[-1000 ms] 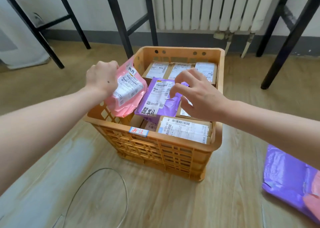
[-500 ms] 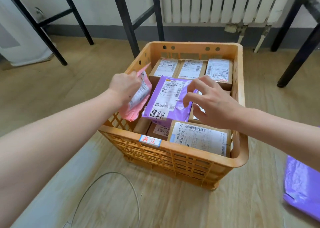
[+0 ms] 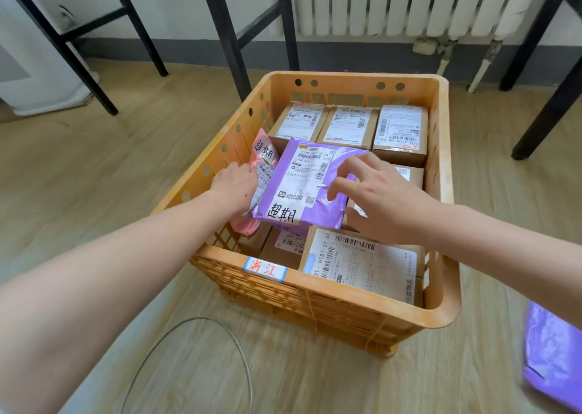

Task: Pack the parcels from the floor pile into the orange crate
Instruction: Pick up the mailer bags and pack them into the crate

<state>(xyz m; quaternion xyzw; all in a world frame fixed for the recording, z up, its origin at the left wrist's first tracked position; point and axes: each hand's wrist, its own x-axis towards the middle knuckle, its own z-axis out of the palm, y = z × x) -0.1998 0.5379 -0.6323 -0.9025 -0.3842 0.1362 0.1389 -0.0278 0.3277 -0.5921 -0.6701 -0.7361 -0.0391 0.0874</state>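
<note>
The orange crate [image 3: 356,308] stands on the wooden floor, filled with several brown cardboard parcels [image 3: 400,130]. A purple bag parcel [image 3: 302,180] lies flat on top of them in the middle. A pink bag parcel [image 3: 263,155] stands on edge between it and the crate's left wall. My left hand [image 3: 234,187] is inside the crate, closed on the pink parcel. My right hand [image 3: 381,196] hovers over the purple parcel's right edge, fingers spread, fingertips touching the bag. Another purple bag parcel [image 3: 554,350] lies on the floor at the right.
Black metal table legs [image 3: 233,35] stand just behind the crate, others at far left and right. A white radiator [image 3: 393,1] hangs on the wall. A thin grey cable [image 3: 201,322] loops on the floor in front of the crate.
My left hand has lowered the pink parcel from above the rim down into the gap along the crate's left wall. The view has moved closer to the crate. My right hand stays at the purple parcel.
</note>
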